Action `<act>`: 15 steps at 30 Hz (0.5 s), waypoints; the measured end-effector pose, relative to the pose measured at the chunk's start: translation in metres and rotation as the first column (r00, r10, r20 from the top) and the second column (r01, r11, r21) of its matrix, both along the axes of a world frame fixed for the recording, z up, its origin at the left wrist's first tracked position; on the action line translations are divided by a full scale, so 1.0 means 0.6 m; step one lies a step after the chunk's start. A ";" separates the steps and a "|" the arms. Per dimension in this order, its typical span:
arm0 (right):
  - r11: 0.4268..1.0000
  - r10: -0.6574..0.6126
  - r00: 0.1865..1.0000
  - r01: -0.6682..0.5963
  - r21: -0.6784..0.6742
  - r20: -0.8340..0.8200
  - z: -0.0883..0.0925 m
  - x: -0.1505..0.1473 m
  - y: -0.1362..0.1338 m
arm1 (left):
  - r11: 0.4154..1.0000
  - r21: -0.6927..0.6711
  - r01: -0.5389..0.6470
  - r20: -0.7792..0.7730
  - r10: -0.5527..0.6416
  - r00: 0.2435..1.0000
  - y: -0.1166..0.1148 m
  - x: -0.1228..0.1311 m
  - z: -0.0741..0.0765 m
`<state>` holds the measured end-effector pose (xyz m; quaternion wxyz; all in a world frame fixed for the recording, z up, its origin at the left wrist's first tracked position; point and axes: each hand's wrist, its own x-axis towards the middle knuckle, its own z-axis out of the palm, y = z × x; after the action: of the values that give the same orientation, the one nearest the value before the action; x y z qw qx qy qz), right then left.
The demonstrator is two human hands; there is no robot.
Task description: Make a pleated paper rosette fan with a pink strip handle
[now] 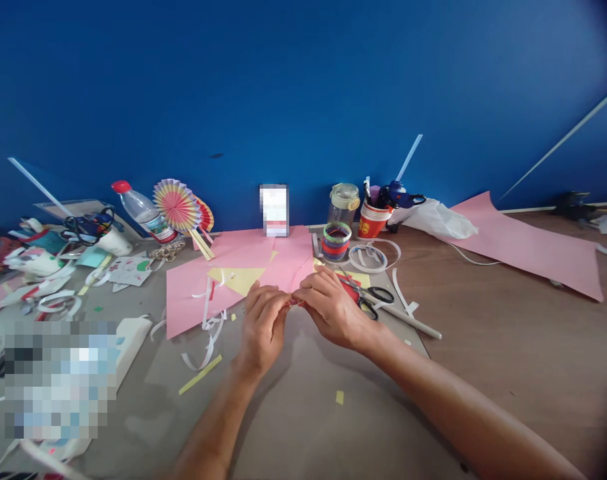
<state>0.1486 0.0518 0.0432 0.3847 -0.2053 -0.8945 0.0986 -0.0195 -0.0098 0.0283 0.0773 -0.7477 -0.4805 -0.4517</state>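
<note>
My left hand (263, 323) and my right hand (330, 307) meet over the grey mat (303, 407), fingertips pinched together on a small red paper piece (297, 302) held between them. Most of that piece is hidden by my fingers. Just beyond lies a pink paper sheet (243, 267) with a yellow triangle (237, 277) on it. Black-handled scissors (373, 300) rest right of my right hand.
A roll wound with coloured bands (336, 241), a red paper cup of pens (373, 219), a jar (344, 200), a plastic bottle (143, 210) and folded paper fans (179, 208) stand near the blue wall. White paper strips (206, 333) litter the mat. A second pink sheet (528, 247) lies right.
</note>
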 end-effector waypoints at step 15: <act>0.732 0.011 0.995 -0.074 -0.677 -0.098 0.002 -0.001 -0.001 | 0.826 -0.476 0.303 0.603 0.055 0.796 -0.005 -0.003 0.000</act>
<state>0.1482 0.0510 0.0445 0.3194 -0.3065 -0.7835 0.4361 -0.0211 -0.0126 0.0282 -0.3260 -0.5894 -0.5364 -0.5085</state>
